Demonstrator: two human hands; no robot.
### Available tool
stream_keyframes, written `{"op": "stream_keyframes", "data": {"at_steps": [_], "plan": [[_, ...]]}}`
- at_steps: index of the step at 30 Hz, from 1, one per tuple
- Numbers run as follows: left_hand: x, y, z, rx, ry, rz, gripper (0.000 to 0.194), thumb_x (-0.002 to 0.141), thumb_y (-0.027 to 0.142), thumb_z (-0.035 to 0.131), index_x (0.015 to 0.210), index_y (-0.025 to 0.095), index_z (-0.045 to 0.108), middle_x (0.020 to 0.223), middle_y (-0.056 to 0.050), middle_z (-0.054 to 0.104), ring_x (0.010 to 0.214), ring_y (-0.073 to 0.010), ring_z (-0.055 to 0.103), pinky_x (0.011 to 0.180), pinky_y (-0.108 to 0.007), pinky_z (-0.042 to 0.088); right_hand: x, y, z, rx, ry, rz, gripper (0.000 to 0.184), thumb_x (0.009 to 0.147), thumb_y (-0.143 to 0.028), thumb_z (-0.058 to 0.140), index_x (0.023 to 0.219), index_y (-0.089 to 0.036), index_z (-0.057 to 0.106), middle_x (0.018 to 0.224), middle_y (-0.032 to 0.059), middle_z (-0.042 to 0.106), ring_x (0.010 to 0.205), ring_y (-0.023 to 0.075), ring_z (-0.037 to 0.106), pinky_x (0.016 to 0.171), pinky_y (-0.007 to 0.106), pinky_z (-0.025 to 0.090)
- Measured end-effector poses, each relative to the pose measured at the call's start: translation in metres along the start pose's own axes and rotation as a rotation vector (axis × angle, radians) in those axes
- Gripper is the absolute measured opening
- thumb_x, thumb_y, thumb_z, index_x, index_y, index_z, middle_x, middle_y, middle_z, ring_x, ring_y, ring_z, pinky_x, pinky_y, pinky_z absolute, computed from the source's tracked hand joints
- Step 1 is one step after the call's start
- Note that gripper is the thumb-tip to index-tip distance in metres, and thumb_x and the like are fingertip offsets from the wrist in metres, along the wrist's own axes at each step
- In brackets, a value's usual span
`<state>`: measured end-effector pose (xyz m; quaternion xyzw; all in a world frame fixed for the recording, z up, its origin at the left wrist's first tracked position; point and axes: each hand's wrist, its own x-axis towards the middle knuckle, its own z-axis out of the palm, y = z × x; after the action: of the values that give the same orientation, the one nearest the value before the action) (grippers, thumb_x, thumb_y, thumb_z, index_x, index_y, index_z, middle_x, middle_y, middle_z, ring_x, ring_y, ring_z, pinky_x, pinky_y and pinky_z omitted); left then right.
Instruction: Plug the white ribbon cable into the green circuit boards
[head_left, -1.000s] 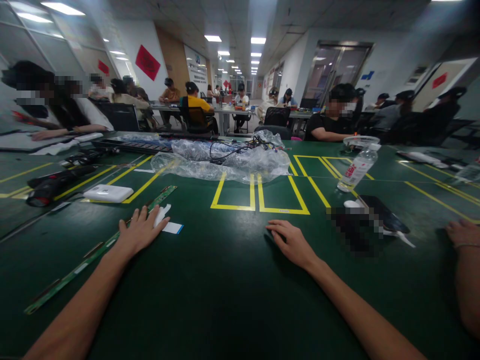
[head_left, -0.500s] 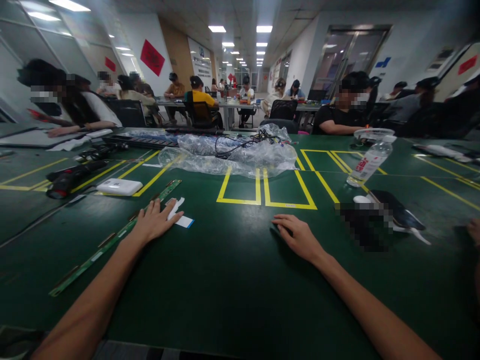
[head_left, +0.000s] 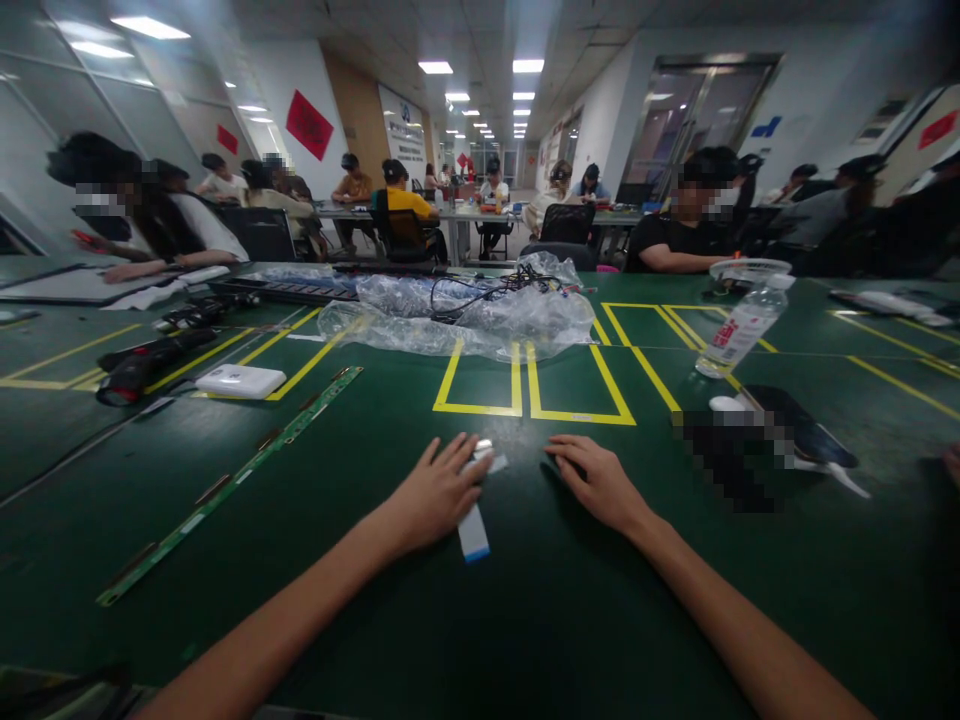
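A white flat ribbon cable with a blue end lies under and around my left hand, near the middle of the green table. The thumb and forefinger are on the cable; the hand covers its middle, and a white end shows past the fingertips. My right hand rests on the table to the right of it, fingers loosely bent and a little apart, with nothing seen in them. To the left lies a long, narrow green circuit board, set slantwise and touched by neither hand.
Clear plastic wrap with black cables lies ahead. A white box-like device and a black tool-like object are at left. A tilted bottle and a phone lie right. Yellow tape marks the table. People sit beyond.
My left hand has moved right, away from the circuit board, and the ribbon cable has come along and turned. My right hand has stayed in place.
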<state>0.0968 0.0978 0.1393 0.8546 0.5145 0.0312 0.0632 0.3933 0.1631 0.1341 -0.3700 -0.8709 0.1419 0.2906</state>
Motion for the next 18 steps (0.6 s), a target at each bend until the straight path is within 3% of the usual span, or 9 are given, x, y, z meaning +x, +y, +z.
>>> {"op": "stream_keyframes", "data": {"at_steps": [2,4,7,10,13,16,18], "plan": [[0.008,0.032,0.003,-0.043,-0.007,0.188,0.059,0.104,0.041,0.037,0.160,0.033,0.022,0.167,-0.007,0.017,0.154,-0.0322,0.011,0.121,-0.063,0.016,0.000,0.000,0.000,0.005,0.008,-0.005,0.029,0.098,-0.022,0.051,0.116,-0.023,0.073,0.125,0.0097,0.069,0.116,0.0256,0.064,0.100,0.047,0.052],[0.012,0.048,0.003,-0.073,-0.009,0.302,0.059,0.104,0.040,0.039,0.160,0.034,0.021,0.167,-0.006,0.016,0.154,-0.0318,0.011,0.121,-0.062,0.016,0.000,0.000,0.000,0.009,0.010,-0.005,0.029,0.098,-0.021,0.051,0.116,-0.023,0.073,0.125,0.0099,0.069,0.116,0.0255,0.064,0.100,0.047,0.052],[0.012,0.037,0.001,-0.100,0.010,0.299,0.057,0.106,0.038,0.035,0.161,0.035,0.019,0.168,-0.004,0.014,0.154,-0.0275,0.015,0.123,-0.055,0.019,0.000,-0.001,0.000,0.015,0.010,0.005,0.029,0.097,-0.022,0.051,0.116,-0.023,0.073,0.124,0.0101,0.069,0.115,0.0261,0.064,0.099,0.047,0.053],[0.009,-0.008,-0.003,-0.038,0.098,-0.002,0.054,0.107,0.040,0.029,0.160,0.028,0.026,0.167,-0.008,0.017,0.153,-0.0279,0.020,0.122,-0.053,0.023,0.000,-0.002,-0.002,0.015,0.000,0.006,0.029,0.097,-0.022,0.051,0.116,-0.023,0.073,0.123,0.0103,0.070,0.114,0.0264,0.065,0.098,0.048,0.053],[-0.003,-0.068,-0.010,0.113,0.191,-0.514,0.060,0.104,0.041,0.029,0.156,0.011,0.035,0.164,-0.021,0.022,0.150,-0.0377,0.023,0.117,-0.061,0.025,0.000,-0.002,-0.003,0.010,-0.012,0.009,0.030,0.097,-0.022,0.050,0.117,-0.022,0.072,0.124,0.0103,0.069,0.115,0.0261,0.065,0.098,0.048,0.053],[-0.024,-0.121,-0.020,0.167,0.163,-0.947,0.070,0.101,0.049,0.029,0.153,0.003,0.037,0.159,-0.030,0.024,0.147,-0.0477,0.025,0.110,-0.071,0.027,0.000,-0.003,-0.003,0.006,-0.022,0.021,0.030,0.097,-0.022,0.050,0.118,-0.021,0.072,0.125,0.0107,0.069,0.116,0.0266,0.064,0.099,0.049,0.053],[-0.036,-0.143,-0.026,0.142,0.104,-1.096,0.077,0.100,0.054,0.025,0.151,-0.001,0.038,0.154,-0.037,0.030,0.143,-0.0503,0.030,0.105,-0.073,0.030,0.000,-0.003,-0.004,0.009,-0.022,0.024,0.030,0.097,-0.021,0.051,0.118,-0.021,0.072,0.125,0.0109,0.069,0.116,0.0268,0.064,0.099,0.050,0.053]]}}
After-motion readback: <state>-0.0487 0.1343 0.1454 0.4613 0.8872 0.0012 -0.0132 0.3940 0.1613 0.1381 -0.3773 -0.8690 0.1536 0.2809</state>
